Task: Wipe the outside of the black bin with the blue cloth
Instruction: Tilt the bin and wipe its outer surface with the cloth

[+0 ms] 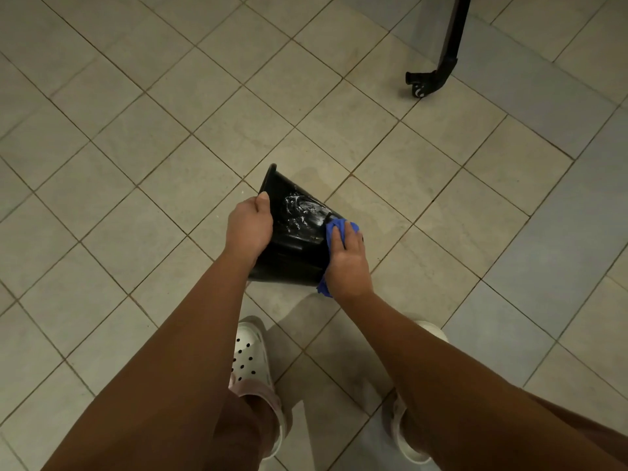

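The black bin [295, 229] is tipped on its side above the tiled floor, its rim to the left and its narrower base to the right. White soapy streaks cover its upper side. My left hand [249, 228] grips the bin at the rim, thumb on top. My right hand [348, 261] presses the crumpled blue cloth [336, 229] against the bin's right end near the base. A corner of the cloth hangs below my right wrist.
Beige tiled floor [136, 137] spreads all around. A black furniture leg with a foot [438, 73] stands at the upper right. My feet in white perforated clogs [249, 355] are just below the bin.
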A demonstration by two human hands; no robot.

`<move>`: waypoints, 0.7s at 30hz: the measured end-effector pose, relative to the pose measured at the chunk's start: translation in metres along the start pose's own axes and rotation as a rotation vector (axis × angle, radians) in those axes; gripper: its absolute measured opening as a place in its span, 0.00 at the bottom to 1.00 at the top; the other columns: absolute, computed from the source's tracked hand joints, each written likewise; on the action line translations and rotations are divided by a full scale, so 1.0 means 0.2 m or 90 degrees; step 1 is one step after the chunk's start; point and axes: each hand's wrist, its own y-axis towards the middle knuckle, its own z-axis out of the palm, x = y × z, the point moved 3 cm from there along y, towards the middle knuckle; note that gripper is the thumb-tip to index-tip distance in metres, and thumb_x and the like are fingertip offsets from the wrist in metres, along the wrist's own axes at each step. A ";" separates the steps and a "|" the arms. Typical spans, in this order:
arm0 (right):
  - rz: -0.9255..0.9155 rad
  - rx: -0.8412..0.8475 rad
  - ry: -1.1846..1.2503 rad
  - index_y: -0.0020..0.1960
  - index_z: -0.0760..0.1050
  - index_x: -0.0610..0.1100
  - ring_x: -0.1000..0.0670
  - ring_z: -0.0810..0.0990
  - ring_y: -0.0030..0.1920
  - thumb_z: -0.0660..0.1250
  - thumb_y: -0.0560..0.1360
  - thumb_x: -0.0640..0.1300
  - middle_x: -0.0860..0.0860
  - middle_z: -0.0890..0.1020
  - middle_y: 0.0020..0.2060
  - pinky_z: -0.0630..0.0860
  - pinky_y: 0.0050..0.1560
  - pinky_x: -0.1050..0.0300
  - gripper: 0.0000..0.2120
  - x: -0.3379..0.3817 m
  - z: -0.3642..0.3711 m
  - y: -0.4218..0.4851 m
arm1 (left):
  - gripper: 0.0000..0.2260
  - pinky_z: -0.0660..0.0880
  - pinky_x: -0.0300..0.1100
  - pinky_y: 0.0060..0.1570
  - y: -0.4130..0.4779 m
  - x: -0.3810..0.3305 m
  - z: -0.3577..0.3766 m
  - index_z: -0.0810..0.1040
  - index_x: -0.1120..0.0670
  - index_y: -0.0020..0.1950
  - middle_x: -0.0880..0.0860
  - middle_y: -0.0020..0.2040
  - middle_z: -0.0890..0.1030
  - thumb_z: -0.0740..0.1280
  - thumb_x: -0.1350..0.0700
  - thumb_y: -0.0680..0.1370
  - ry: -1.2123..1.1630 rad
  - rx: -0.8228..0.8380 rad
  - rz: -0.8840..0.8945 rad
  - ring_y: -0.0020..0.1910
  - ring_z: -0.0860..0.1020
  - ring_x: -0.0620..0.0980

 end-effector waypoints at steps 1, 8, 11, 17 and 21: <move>-0.026 -0.019 -0.007 0.75 0.52 0.37 0.36 0.48 0.74 0.71 0.70 0.35 0.37 0.52 0.74 0.50 0.73 0.44 0.40 0.01 0.01 -0.02 | 0.22 0.75 0.51 0.52 0.00 0.00 0.00 0.78 0.60 0.52 0.59 0.49 0.81 0.51 0.47 0.85 0.003 0.000 -0.001 0.50 0.79 0.57; -0.089 -0.020 -0.027 0.75 0.53 0.38 0.36 0.49 0.74 0.73 0.67 0.35 0.38 0.52 0.75 0.53 0.73 0.41 0.43 0.00 0.00 0.01 | 0.21 0.76 0.56 0.57 -0.01 0.01 -0.02 0.77 0.60 0.50 0.59 0.48 0.81 0.52 0.46 0.85 -0.018 0.014 -0.012 0.51 0.79 0.59; 0.023 0.022 0.003 0.76 0.45 0.41 0.40 0.43 0.75 0.70 0.72 0.40 0.42 0.45 0.75 0.51 0.74 0.45 0.43 -0.03 -0.01 0.03 | 0.21 0.76 0.55 0.56 -0.01 0.00 -0.01 0.78 0.59 0.51 0.59 0.48 0.81 0.52 0.46 0.85 -0.005 0.011 0.007 0.50 0.79 0.58; 0.088 -0.033 0.016 0.76 0.46 0.39 0.37 0.46 0.74 0.69 0.73 0.38 0.38 0.48 0.75 0.47 0.72 0.47 0.41 0.00 0.03 -0.06 | 0.18 0.67 0.44 0.45 -0.01 -0.03 0.01 0.75 0.56 0.48 0.50 0.38 0.75 0.51 0.48 0.86 0.074 0.007 0.036 0.42 0.74 0.50; -0.020 -0.112 0.028 0.74 0.55 0.38 0.36 0.50 0.74 0.68 0.71 0.31 0.38 0.53 0.74 0.46 0.68 0.48 0.36 0.08 0.05 -0.09 | 0.19 0.68 0.45 0.44 0.00 -0.01 0.00 0.76 0.58 0.49 0.52 0.39 0.76 0.51 0.48 0.86 0.069 0.003 0.023 0.43 0.76 0.52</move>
